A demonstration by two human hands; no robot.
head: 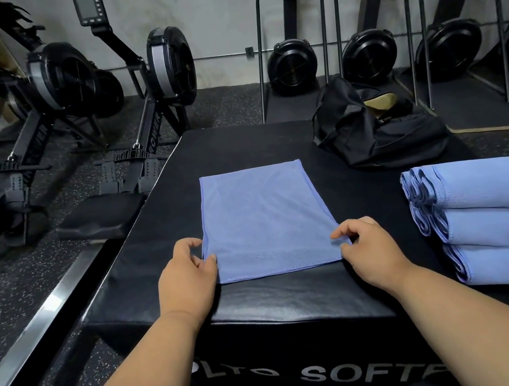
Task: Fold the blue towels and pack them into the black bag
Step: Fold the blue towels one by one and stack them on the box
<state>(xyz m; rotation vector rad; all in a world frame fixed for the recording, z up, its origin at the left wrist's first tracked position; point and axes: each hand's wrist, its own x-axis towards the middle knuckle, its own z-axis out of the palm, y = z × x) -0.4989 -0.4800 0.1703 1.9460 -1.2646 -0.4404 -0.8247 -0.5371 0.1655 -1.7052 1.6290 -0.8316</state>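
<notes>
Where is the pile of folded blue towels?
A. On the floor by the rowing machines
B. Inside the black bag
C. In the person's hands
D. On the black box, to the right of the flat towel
D. The pile of folded towels sits on the black box, to the right of the flat towel that both hands pinch; the black bag lies farther back.

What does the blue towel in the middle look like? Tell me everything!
The blue towel is thin, light-blue cloth with a darker stitched hem. It lies flat as a long rectangle on the black padded box, stretching away from the person. The left hand pinches its near left edge, and the right hand pinches its near right edge. It sits apart from the folded towels and the bag.
</notes>
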